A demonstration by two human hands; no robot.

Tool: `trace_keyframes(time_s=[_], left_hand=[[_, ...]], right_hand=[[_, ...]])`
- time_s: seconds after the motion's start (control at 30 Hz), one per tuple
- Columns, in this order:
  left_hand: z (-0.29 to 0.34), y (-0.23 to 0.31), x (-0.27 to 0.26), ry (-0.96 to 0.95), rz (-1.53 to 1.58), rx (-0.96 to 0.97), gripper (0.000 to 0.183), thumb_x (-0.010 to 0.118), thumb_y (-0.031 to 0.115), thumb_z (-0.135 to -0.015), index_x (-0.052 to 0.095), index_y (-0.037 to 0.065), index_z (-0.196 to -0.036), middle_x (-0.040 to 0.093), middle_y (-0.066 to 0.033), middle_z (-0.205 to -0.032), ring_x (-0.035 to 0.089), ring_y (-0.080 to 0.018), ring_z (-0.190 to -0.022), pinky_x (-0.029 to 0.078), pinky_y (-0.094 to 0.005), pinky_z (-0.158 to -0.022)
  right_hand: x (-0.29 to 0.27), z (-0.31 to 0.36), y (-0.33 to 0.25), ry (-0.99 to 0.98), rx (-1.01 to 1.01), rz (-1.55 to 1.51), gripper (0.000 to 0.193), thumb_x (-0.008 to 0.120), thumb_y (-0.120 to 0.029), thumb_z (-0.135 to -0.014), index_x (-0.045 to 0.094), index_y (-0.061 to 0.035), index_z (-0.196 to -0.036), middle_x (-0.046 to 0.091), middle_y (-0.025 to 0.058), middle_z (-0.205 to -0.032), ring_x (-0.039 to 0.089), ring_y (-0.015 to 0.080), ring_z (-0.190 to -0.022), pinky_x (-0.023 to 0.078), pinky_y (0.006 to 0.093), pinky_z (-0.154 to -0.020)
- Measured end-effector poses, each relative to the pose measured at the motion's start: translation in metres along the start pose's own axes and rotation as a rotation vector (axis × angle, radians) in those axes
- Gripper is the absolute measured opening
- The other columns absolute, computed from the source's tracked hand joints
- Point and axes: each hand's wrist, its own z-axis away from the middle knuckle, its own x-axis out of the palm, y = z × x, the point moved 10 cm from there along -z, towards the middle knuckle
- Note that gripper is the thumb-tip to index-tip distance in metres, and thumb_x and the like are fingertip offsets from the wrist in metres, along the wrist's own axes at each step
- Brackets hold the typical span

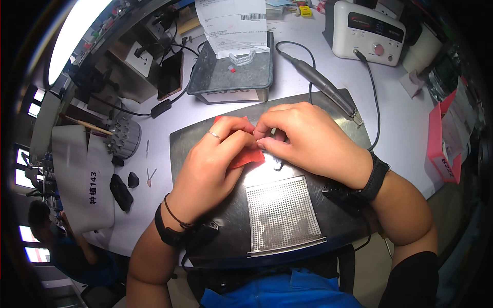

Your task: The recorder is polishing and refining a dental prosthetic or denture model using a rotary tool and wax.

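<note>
My left hand (208, 156) is closed on a thin red sheet (248, 158), whose edges show past the fingers. Thumb and fingers of my right hand (308, 138) are pinched together against the left fingertips. Whatever sits between the right fingers is hidden by them. Both hands meet over a dark metal work panel (226, 233). A small pale bluish piece (278, 165) shows just below the right hand, too small to name. Nearer to me, a perforated metal plate (282, 213) is set into the panel.
Behind the hands stands a grey tray (231, 84) with a clear arch-shaped dental piece (242, 58) and a paper slip (231, 25). A corded handpiece (323, 82) lies right of it, below a white control unit (367, 36). Left are a phone (170, 76) and a bur holder (125, 138).
</note>
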Motion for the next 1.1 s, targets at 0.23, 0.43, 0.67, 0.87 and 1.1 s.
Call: trace_keyframes(time_s=[0.23,0.43,0.67,0.87,1.1], left_hand=[[0.0006,-0.0003,0.0006,0.006,0.004,0.002,0.026,0.08,-0.005,-0.08,0.071,0.002,-0.103,0.067,-0.0136,-0.12,0.069,-0.0331,-0.107,0.057,-0.0394,-0.088],[0.0007,-0.0009,0.0005,-0.006,0.018,0.0,0.026,0.079,-0.006,-0.079,0.074,0.003,-0.103,0.067,-0.0142,-0.12,0.07,-0.0334,-0.108,0.058,-0.0395,-0.09],[0.0005,0.0001,-0.0001,0.001,-0.001,0.016,0.028,0.076,-0.007,-0.079,0.076,0.004,-0.104,0.068,-0.0144,-0.12,0.07,-0.0336,-0.109,0.058,-0.0401,-0.091],[-0.0045,0.0022,0.0008,0.0,-0.022,0.052,0.025,0.075,-0.004,-0.083,0.071,0.003,-0.106,0.065,-0.0124,-0.116,0.069,-0.0329,-0.099,0.057,-0.0408,-0.084],[-0.006,-0.0018,0.0011,0.01,-0.009,-0.009,0.037,0.058,-0.019,-0.073,0.07,0.0,-0.103,0.067,-0.0159,-0.118,0.068,-0.0359,-0.11,0.056,-0.0403,-0.094]], right_hand=[[0.0005,-0.0008,0.0011,-0.004,0.015,-0.021,0.012,0.071,-0.016,-0.089,0.075,-0.0046,-0.089,0.075,0.013,-0.089,0.073,0.0358,-0.084,0.058,0.0453,-0.074],[0.0,-0.0012,0.0027,0.0,0.025,-0.031,0.012,0.071,-0.015,-0.089,0.075,-0.0037,-0.089,0.075,0.0135,-0.088,0.073,0.0356,-0.084,0.058,0.0454,-0.073],[-0.0004,-0.0003,0.0036,0.006,0.025,-0.025,0.013,0.07,-0.016,-0.089,0.075,-0.004,-0.088,0.075,0.014,-0.087,0.073,0.0355,-0.083,0.058,0.0458,-0.073],[-0.001,0.0003,0.0063,0.015,0.035,-0.032,0.012,0.07,-0.016,-0.09,0.074,-0.0042,-0.089,0.075,0.0141,-0.088,0.073,0.0359,-0.084,0.058,0.0458,-0.073],[-0.0027,-0.0001,0.0039,0.045,-0.011,-0.046,0.011,0.069,-0.014,-0.091,0.073,-0.0034,-0.09,0.074,0.0153,-0.088,0.072,0.0374,-0.085,0.057,0.047,-0.074]])
